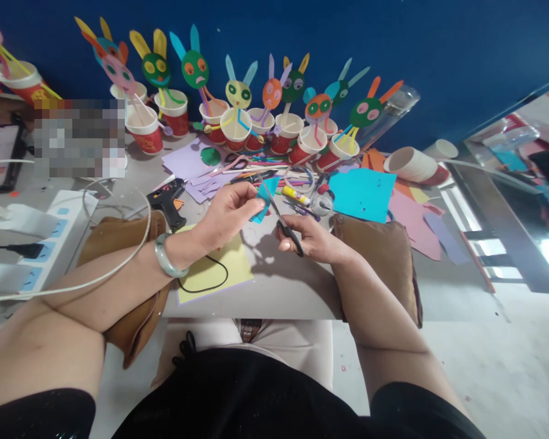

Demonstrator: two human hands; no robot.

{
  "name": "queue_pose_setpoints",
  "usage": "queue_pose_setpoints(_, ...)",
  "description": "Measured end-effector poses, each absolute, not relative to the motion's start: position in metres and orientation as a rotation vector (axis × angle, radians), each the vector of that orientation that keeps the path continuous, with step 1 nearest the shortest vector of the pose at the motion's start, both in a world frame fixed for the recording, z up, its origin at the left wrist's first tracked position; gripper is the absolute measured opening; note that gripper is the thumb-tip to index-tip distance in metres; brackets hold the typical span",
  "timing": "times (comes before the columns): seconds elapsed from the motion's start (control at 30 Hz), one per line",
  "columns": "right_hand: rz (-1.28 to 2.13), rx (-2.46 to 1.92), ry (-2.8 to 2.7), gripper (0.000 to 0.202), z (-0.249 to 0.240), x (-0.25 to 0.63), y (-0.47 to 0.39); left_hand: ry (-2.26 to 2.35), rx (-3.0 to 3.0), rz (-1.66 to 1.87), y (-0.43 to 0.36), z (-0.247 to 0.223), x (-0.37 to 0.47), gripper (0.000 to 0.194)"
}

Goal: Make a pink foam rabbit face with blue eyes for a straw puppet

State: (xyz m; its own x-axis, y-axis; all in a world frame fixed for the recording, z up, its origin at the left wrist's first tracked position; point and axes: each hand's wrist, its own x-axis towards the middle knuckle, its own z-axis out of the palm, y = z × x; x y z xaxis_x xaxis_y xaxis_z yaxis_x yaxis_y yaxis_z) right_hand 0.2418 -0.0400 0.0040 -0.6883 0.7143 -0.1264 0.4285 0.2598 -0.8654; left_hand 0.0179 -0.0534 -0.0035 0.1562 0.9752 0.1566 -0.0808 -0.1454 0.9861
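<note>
Apparently at a cutting step. Pinches a small bright blue paper piece (267, 202) between thumb and fingers of the left hand (229, 207), above the grey tabletop (283, 286), and wraps the right hand (313, 238) around the black handles of slim metal scissors (279, 214), blades across the paper; cannot tell whether biting into it. Seems to call next for steady paper and fingertips clear of the edges. Behind, along the dark blue wall (279, 24): red-and-white paper cups (147, 140), with rabbit-like paper heads (195, 70) on thin coloured stems rising out of the mouths. To the right: a tipped-over stack of nested paper cups (414, 166), and, farther back, a leaning clear cylindrical container (384, 117), contents too blurred to tell.
</note>
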Motion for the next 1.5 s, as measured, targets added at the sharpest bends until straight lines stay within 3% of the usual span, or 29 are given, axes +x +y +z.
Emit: queue_pose_setpoints(1.5,1.402,-1.077,-2.242,0.078,0.0044,0.2427,-0.0384,0.949,1.358,1.184,-0.0559,0.0001,0.0181,0.022)
